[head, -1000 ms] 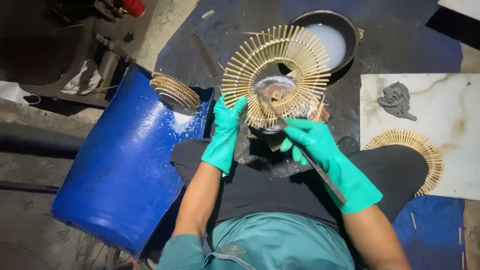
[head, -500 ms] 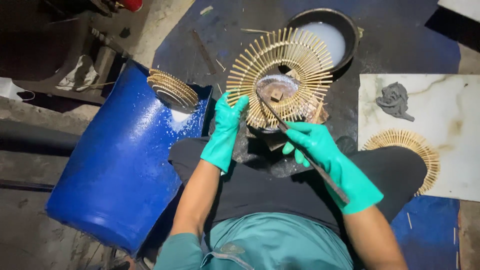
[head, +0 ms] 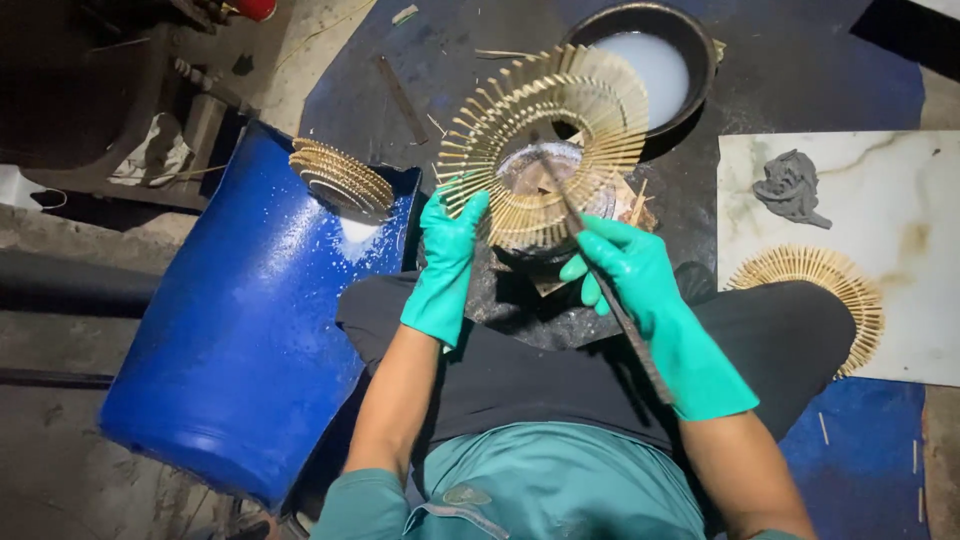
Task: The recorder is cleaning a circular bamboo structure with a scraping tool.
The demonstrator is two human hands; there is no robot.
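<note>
My left hand (head: 448, 262), in a green rubber glove, grips the lower left edge of a round fan of thin bamboo sticks (head: 548, 140) that radiate from a grey centre. My right hand (head: 630, 265), gloved too, holds a long thin dark blade (head: 600, 275) like a pen. Its tip reaches into the grey middle (head: 535, 170) of the stick disc. The disc is tilted up over my lap, above a dark cloth.
A blue barrel (head: 235, 330) lies at my left with a stack of finished stick discs (head: 342, 178) on it. A dark bowl of whitish liquid (head: 655, 60) sits behind. At right, a marble slab (head: 900, 230) carries a grey lump (head: 790, 188) and another stick disc (head: 815, 285).
The blade's tip has moved up into the grey centre of the disc. Both hands and the disc stay almost in place.
</note>
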